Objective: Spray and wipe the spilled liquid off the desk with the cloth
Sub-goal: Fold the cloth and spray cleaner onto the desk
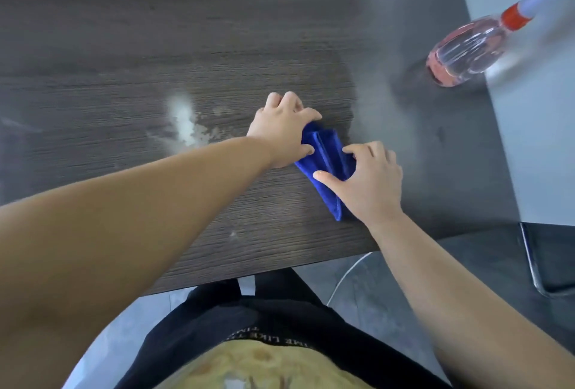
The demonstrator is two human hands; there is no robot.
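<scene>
A folded blue cloth (pixel 326 167) lies on the dark wood-grain desk (pixel 155 46), near its front edge. My left hand (pixel 281 130) holds the cloth's far end, thumb and fingers curled over it. At the near right side of the cloth, my right hand (pixel 370 177) pinches the fabric with thumb and fingers. A whitish wet patch of spilled liquid (pixel 186 122) glistens on the desk just left of my left hand. The spray bottle (pixel 469 46), clear with pink liquid and a red-orange trigger, stands at the far right of the desk, untouched.
The desk's front edge (pixel 280 267) runs close to my body. A pale grey panel (pixel 529 108) rises along the desk's right side behind the bottle. Below it a dark chair with a metal frame (pixel 535 264) stands on the grey floor.
</scene>
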